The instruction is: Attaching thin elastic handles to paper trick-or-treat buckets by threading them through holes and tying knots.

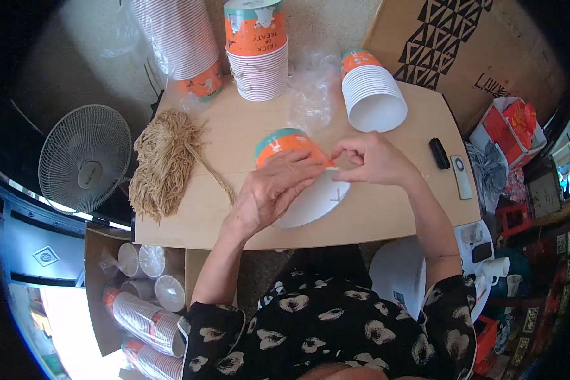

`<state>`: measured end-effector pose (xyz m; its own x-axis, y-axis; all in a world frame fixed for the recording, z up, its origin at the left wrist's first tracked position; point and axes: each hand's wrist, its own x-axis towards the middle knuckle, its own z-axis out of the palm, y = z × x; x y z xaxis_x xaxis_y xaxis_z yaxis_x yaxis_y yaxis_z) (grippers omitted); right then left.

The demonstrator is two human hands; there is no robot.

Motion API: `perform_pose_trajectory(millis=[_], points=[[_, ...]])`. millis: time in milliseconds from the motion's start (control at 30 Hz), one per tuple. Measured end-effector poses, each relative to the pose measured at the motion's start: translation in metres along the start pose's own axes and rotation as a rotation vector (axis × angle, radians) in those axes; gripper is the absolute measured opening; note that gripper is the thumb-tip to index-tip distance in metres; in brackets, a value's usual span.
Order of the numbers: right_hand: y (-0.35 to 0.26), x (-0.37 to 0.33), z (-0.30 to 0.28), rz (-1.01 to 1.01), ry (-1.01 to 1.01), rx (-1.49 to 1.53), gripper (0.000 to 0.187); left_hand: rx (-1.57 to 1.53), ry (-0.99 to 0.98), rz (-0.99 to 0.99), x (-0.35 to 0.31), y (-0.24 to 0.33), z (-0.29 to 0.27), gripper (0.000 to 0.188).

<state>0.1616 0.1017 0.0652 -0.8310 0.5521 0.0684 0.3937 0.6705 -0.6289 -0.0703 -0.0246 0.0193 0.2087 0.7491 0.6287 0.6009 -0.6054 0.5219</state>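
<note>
Near the table's front edge lies an orange and teal paper cup (313,204), tipped so that its white inside faces me. My left hand (277,183) lies over its side and holds it, fingers together. My right hand (379,159) is at the cup's right rim, thumb and forefinger pinched close together. Whatever sits between those fingertips is too small to make out. A small dark T-shaped line shows on the white inside. To the left, a bundle of tan twine cords (164,163) rests on the table, one strand trailing toward my left wrist.
Stacked paper cups (258,73) stand at the back, with another stack (375,104) lying tilted at right. Clear plastic wrap (311,95) lies between them. A black object (439,154) and a pale strip (461,177) sit right. A fan (87,161) and a carton (101,272) of wrapped cups flank the left.
</note>
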Motion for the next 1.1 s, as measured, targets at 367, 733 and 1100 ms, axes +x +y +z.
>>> perform_pose_trajectory(millis=[367, 733, 1100], points=[[0.0, 0.0, 0.042, -0.306, 0.65, 0.004, 0.016, -1.347, 0.489, -0.625, -0.081, -0.033, 0.039, 0.108], [-0.01, 0.038, -0.008, -0.112, 0.531, 0.648, 0.01, -1.214, 0.502, -0.314, -0.059, -0.116, -0.048, 0.076], [0.025, 0.297, -0.179, -0.386, 0.554, 0.94, 0.025, 0.262, 0.638, 0.192, 0.227, -0.083, -0.135, 0.054]])
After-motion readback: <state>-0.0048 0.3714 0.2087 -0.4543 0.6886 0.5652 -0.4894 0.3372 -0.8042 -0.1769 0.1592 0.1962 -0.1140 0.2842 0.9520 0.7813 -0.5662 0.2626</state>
